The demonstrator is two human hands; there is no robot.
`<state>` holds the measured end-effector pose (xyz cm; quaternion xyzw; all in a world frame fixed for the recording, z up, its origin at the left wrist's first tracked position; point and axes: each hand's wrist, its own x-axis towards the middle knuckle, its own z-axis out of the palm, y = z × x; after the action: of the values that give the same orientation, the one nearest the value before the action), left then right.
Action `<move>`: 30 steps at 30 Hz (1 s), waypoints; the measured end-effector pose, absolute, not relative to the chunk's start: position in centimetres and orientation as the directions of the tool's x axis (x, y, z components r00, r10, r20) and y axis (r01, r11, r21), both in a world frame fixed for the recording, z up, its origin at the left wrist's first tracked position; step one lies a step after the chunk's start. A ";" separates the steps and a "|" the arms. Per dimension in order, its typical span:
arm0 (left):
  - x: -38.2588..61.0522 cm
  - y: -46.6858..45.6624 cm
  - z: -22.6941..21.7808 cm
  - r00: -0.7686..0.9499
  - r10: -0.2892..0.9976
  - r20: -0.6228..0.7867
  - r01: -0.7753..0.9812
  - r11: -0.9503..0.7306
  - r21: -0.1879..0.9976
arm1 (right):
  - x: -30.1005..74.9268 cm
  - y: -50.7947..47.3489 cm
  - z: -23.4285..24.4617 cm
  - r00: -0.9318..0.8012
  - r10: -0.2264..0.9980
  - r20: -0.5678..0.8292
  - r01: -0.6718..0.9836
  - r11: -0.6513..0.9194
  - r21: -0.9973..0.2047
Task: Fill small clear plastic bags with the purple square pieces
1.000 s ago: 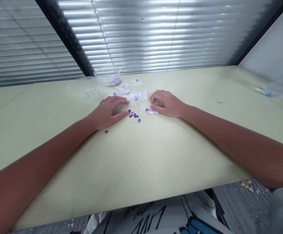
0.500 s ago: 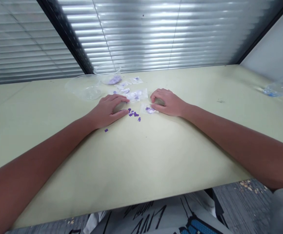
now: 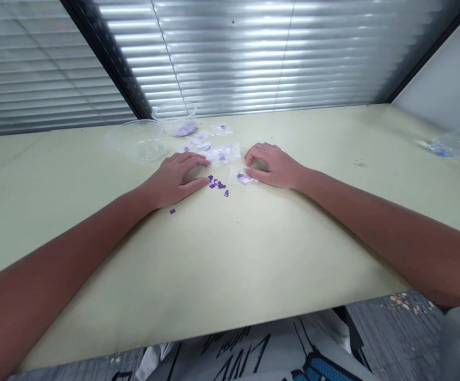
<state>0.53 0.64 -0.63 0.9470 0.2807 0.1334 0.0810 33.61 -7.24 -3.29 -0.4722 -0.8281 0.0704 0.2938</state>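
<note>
The left hand (image 3: 176,180) and right hand (image 3: 273,166) are held palm down on a pale green surface (image 3: 230,254), with a small gap left between them. The left fingers (image 3: 192,160) are kept open and slightly curved, and nothing is seen gripped by them. Loose purple pieces (image 3: 216,184) are scattered just beyond their tips, between the two hands, and one stray piece (image 3: 172,211) lies apart, below the left wrist. The right fingers (image 3: 254,156) are curled down at the edge of a small clear bag (image 3: 244,178) holding purple pieces; whether it is pinched or only touched cannot be told. A larger clear bag (image 3: 222,154) is placed just past the left fingertips, and more bags lie farther on. Two clear bowls are set beyond them, the nearer (image 3: 137,142) beside the farther (image 3: 175,119), which has purple pieces inside.
</note>
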 end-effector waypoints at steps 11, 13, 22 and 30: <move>0.5 0.8 -0.7 0.810 0.555 0.188 0.517 -0.828 0.215 | 33.6 -7.2 -3.4 -0.373 0.829 0.416 0.744 0.535 -0.400; 0.5 0.8 -0.7 0.811 0.553 0.190 0.514 -0.829 0.220 | 33.6 -7.2 -3.4 -0.375 0.829 0.415 0.742 0.537 -0.402; 0.5 0.8 -0.7 0.807 0.561 0.185 0.517 -0.822 0.238 | 33.6 -7.3 -3.3 -0.377 0.831 0.410 0.743 0.535 -0.402; 0.5 0.8 -0.7 0.807 0.555 0.200 0.510 -0.827 0.237 | 33.6 -7.2 -3.4 -0.377 0.825 0.420 0.743 0.541 -0.394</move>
<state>0.53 0.80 -0.73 0.9467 0.2811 0.1313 0.0862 33.62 -7.20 -3.36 -0.4741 -0.8269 0.0697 0.2942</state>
